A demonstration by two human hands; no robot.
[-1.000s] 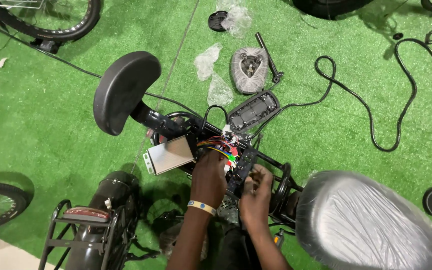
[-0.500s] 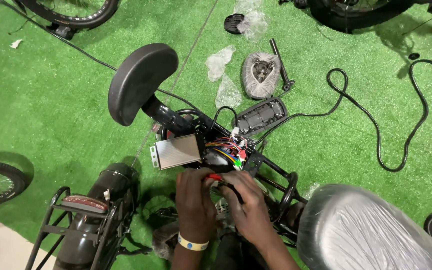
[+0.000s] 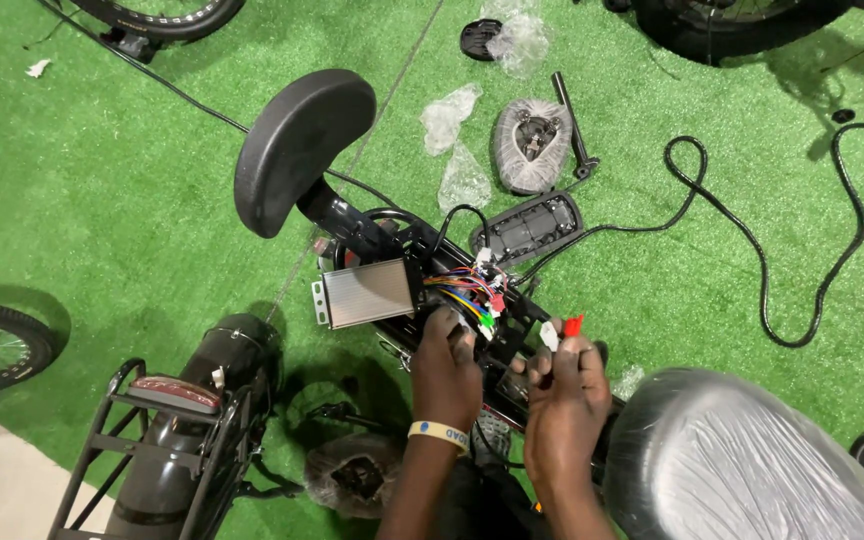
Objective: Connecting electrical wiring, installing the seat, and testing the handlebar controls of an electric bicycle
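Observation:
An electric bike frame point(image 3: 372, 235) lies below me on green turf. A ribbed silver controller box point(image 3: 367, 293) sits in its open black compartment beside a bundle of coloured wires point(image 3: 467, 295). My left hand point(image 3: 445, 375), a yellow band on its wrist, reaches into the wire bundle with its fingertips among the connectors. To the right, my right hand point(image 3: 564, 400) pinches a red connector point(image 3: 573, 325) and a white connector point(image 3: 549, 334) just above the compartment.
A black backrest pad point(image 3: 297, 145) rises on the left, a plastic-wrapped seat point(image 3: 742, 460) fills the lower right. A loose compartment cover point(image 3: 527, 228), a wrapped saddle point(image 3: 530, 145), plastic bags and a black cable point(image 3: 752, 250) lie on the turf. A rear rack point(image 3: 167, 440) and wheels border the view.
My right hand has drawn away to the right and lifted the red and white connectors out of the bundle. My left hand stays at the wires. The view has shifted slightly.

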